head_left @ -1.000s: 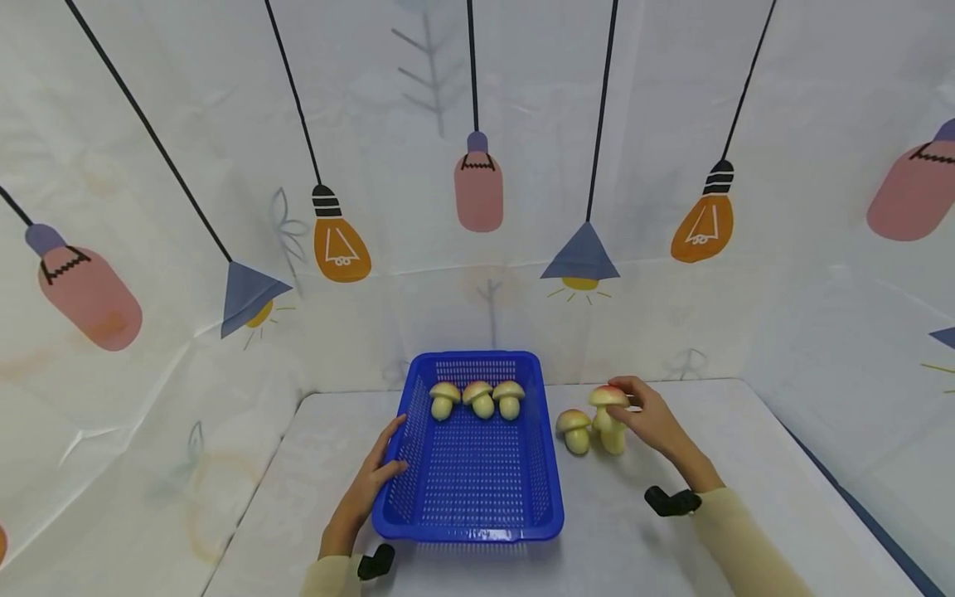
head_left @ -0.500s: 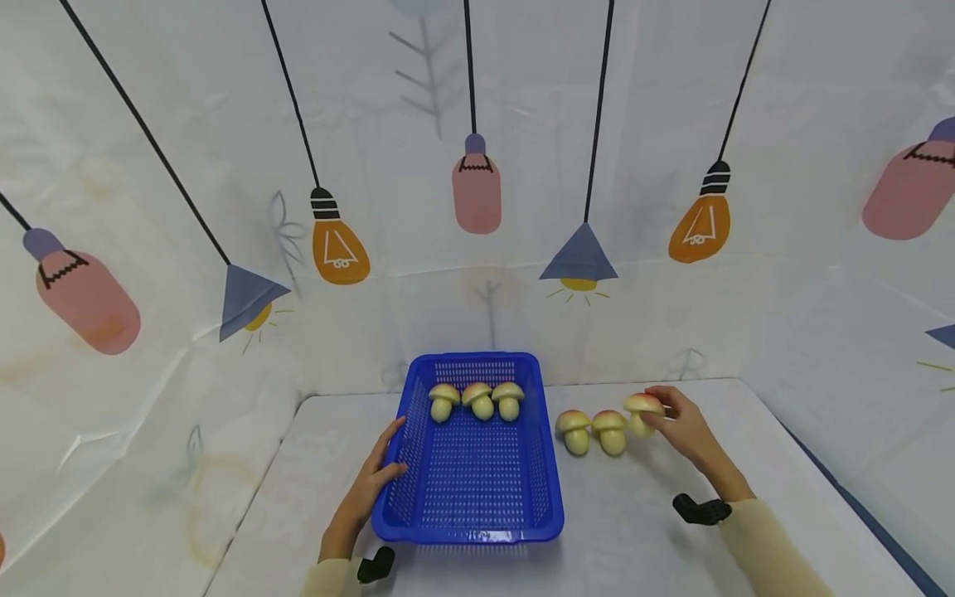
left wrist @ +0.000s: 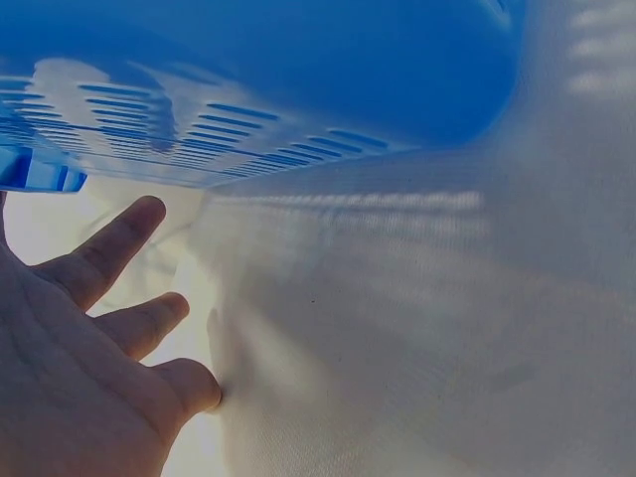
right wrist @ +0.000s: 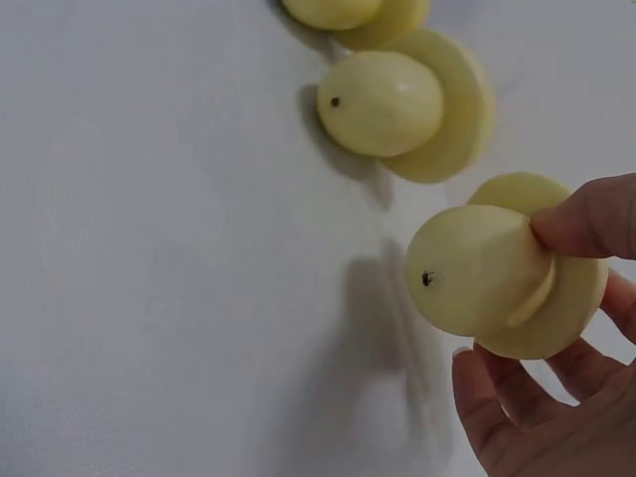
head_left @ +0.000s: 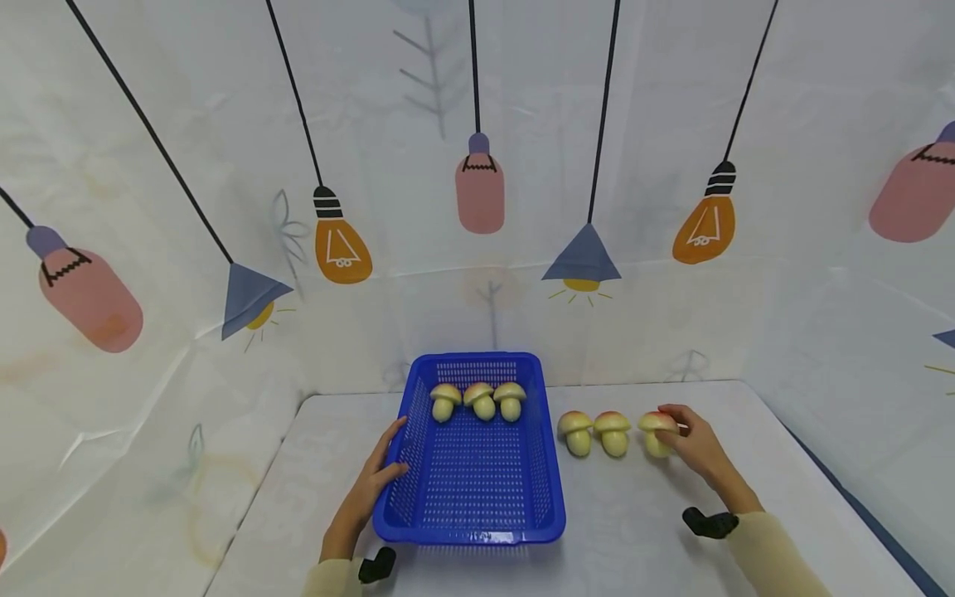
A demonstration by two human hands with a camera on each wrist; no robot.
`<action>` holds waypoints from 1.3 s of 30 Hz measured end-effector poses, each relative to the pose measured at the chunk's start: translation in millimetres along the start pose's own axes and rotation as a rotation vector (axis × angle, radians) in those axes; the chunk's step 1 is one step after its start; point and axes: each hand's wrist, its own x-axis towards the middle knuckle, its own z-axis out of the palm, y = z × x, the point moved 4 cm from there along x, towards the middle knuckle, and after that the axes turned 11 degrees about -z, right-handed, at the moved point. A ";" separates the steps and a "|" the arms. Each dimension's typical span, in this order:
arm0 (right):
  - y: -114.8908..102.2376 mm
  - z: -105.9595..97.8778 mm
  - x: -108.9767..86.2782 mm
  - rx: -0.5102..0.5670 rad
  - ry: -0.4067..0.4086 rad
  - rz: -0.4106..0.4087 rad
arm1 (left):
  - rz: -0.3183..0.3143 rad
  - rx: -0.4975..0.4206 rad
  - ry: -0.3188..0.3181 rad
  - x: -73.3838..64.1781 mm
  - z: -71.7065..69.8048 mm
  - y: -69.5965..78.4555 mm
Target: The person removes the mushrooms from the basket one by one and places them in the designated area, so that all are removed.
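My right hand [head_left: 699, 449] pinches a toy mushroom [head_left: 656, 423] by its reddish-yellow cap, just over the white table. In the right wrist view, that mushroom [right wrist: 477, 273] shows its pale rounded stem, the thumb on one side and fingers on the other. Two more mushrooms stand side by side to its left, the nearer mushroom [head_left: 615, 444] and the farther mushroom [head_left: 575, 423]. My left hand [head_left: 367, 481] rests at the left rim of a blue plastic basket [head_left: 477, 535], thumb tip over the edge. The left wrist view shows its other fingers [left wrist: 139, 323] spread, fairly straight, beside the basket wall.
Inside the basket, three mushrooms [head_left: 479, 400] form a row near the far end. The white table [head_left: 612, 539] ends at a wall sheet [head_left: 418, 315] printed with hanging lamps and bulbs. A black band [head_left: 710, 523] sits at the right wrist.
My right hand has moved right with a mushroom, away from the other two on the table, and has come lower. My left hand and the basket stay in place.
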 end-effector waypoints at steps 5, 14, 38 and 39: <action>6.4 5.3 -0.9 -0.006 -0.010 0.001 | 0.003 -0.002 -0.001 0.9 -0.6 -1.4; 10.5 12.7 -0.6 -0.025 0.011 -0.009 | 0.007 -0.003 -0.003 1.2 -0.2 -0.1; 5.1 9.2 3.1 0.032 -0.031 0.078 | 0.009 -0.002 -0.004 1.4 0.2 0.7; 3.6 7.2 3.9 0.033 -0.025 0.074 | 0.010 -0.001 -0.004 1.5 0.1 0.8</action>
